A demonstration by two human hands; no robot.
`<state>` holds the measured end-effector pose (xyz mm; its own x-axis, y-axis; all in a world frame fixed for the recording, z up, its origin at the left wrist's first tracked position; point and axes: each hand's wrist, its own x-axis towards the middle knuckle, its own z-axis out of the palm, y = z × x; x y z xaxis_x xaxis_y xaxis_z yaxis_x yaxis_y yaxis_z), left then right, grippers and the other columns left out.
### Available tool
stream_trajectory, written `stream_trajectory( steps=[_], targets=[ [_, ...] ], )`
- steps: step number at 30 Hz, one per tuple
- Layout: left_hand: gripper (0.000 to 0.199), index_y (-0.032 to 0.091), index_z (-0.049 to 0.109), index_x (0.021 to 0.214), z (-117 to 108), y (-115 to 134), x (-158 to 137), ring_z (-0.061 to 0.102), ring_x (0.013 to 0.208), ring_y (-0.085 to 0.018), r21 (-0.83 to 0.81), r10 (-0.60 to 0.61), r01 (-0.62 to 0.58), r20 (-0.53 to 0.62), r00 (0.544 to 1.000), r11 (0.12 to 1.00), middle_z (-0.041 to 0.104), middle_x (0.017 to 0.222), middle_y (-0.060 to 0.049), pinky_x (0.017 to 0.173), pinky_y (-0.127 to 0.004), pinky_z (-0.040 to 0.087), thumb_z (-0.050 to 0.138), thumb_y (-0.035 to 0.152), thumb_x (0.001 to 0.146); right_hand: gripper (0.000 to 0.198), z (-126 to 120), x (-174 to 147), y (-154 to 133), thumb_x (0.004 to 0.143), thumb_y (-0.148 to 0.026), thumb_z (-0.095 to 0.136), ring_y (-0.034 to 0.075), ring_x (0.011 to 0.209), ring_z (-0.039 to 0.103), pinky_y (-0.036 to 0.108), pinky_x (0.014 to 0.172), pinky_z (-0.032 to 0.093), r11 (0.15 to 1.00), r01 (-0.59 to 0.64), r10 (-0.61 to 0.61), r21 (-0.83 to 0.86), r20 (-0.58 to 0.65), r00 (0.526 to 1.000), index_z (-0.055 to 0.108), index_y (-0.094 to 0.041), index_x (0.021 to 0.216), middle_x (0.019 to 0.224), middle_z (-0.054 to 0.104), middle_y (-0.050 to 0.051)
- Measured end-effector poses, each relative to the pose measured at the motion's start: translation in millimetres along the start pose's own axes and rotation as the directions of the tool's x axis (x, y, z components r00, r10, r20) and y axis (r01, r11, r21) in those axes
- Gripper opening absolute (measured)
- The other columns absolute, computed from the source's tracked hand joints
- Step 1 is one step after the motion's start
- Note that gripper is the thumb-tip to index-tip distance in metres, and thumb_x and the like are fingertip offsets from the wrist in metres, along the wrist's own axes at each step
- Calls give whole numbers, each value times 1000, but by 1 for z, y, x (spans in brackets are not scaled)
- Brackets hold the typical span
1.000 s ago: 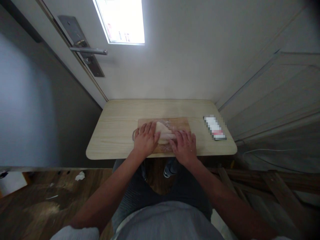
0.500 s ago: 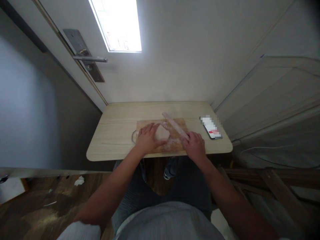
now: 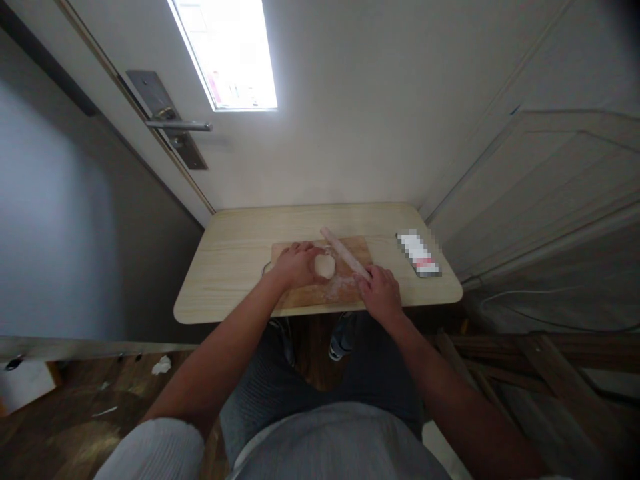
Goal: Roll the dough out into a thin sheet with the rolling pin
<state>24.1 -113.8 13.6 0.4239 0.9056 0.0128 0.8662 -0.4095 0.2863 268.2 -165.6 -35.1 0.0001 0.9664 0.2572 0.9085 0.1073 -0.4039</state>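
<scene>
A pale round of dough [image 3: 325,267] lies on a floured wooden cutting board [image 3: 350,293]. My left hand [image 3: 299,265] is at the dough's left edge, fingers bent together and gripping that edge; the thumb is partly hidden. My right hand [image 3: 381,292] is closed around the near end of a flour-dusted rolling pin [image 3: 346,253]. The pin slants up and to the left, just right of the dough and apart from it. Loose flour is scattered around the dough.
The board rests on a small light wood table [image 3: 220,267], its metal handle at the left. A phone [image 3: 419,253] with a blurred-out screen lies on the right. Behind the table stands a white door with a lever handle [image 3: 183,125]; a wooden frame [image 3: 540,360] is low at the right.
My left hand's fingers have drawn closer together at the dough's edge, showing more of its round outline. My right hand and the rolling pin have shifted slightly left.
</scene>
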Motion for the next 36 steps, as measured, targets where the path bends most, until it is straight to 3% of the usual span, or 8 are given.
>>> stream_trajectory(
  steps=[6, 14, 22, 25, 28, 29, 34, 36],
  targets=[
    [67, 24, 60, 135, 13, 32, -25, 54, 122, -34, 12, -193, 198, -161, 968, 980, 61, 130, -13, 104, -47, 45, 67, 65, 82, 30, 4, -5, -4, 96, -46, 52, 28, 93, 55, 39, 85, 41, 998, 8, -6, 58, -26, 1000, 63, -18, 98, 95, 68, 12],
    [80, 25, 50, 146, 27, 33, -56, 52, 126, -35, 23, -173, 180, -173, 970, 983, 59, 139, -12, 105, -49, 42, 69, 67, 80, 32, -1, -16, -4, 96, -49, 52, 28, 92, 57, 39, 83, 43, 987, -49, 43, 156, 39, 998, 64, -19, 100, 94, 69, 11],
    [79, 20, 55, 140, 53, 35, -68, 51, 126, -37, -22, -247, 256, -356, 901, 966, 62, 133, -15, 108, -53, 38, 65, 71, 81, 28, -21, -18, -2, 96, -46, 56, 27, 97, 56, 39, 86, 43, 990, 100, -104, 98, 34, 994, 67, -21, 103, 103, 70, 9],
    [64, 21, 59, 132, 39, 28, -69, 54, 123, -33, -119, -261, 233, -478, 839, 965, 64, 128, -13, 107, -49, 40, 63, 65, 86, 29, -28, -12, 4, 95, -47, 59, 26, 98, 56, 38, 87, 42, 979, 177, -185, 99, 88, 979, 68, -21, 106, 104, 70, 8],
    [41, 21, 61, 124, 15, 20, -59, 56, 120, -27, -243, -336, 233, -633, 698, 942, 65, 123, -11, 106, -43, 43, 53, 52, 97, 30, -33, -1, 11, 93, -48, 63, 26, 101, 56, 38, 89, 42, 961, 266, -275, 80, 153, 949, 70, -23, 108, 107, 70, 7],
    [39, 21, 61, 124, 8, 18, -53, 55, 122, -26, -249, -334, 223, -643, 690, 942, 65, 124, -11, 107, -42, 42, 50, 49, 99, 30, -33, 4, 12, 93, -48, 64, 26, 102, 55, 38, 90, 41, 954, 290, -298, 71, 173, 939, 71, -24, 109, 108, 70, 7],
    [35, 22, 64, 122, 4, 16, -21, 55, 123, -24, -100, -229, 206, -422, 877, 974, 67, 128, -8, 110, -39, 39, 42, 42, 103, 32, -31, 31, 13, 91, -49, 67, 27, 114, 54, 39, 95, 40, 944, 330, -322, 7, 236, 917, 73, -28, 114, 121, 68, 7],
    [37, 21, 65, 122, 13, 16, -18, 56, 122, -26, -38, -242, 243, -323, 915, 969, 68, 127, -9, 108, -42, 39, 40, 41, 103, 32, -27, 40, 10, 92, -49, 65, 27, 115, 54, 40, 95, 41, 946, 323, -314, 1, 244, 918, 72, -28, 116, 122, 67, 7]
  ],
)
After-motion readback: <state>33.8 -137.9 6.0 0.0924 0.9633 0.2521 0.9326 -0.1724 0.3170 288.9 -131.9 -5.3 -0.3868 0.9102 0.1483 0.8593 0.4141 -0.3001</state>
